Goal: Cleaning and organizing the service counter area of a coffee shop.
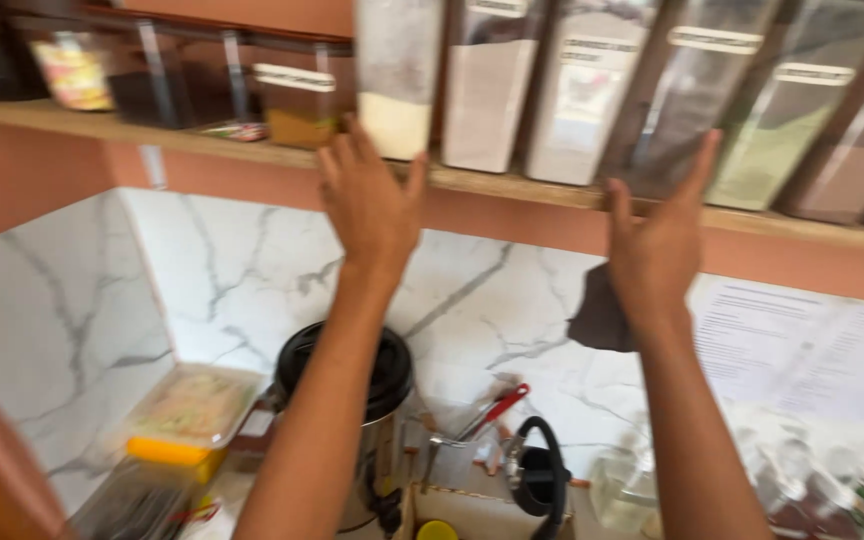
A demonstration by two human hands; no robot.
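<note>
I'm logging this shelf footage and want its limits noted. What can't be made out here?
Head view only:
- Tall clear storage container: top cut off by the frame edge; motion blur hides whether the left hand touches it.
- Dark grey cloth: mostly behind the right hand, so its grip is unclear.
- Black-lidded steel urn: partly hidden by the left forearm.
- White printed sheet: too blurred to read.

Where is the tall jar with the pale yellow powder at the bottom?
In the head view, the tall jar stands on the wooden shelf, upper middle, just above the left hand, next to a jar of pinkish powder on its right.
</note>
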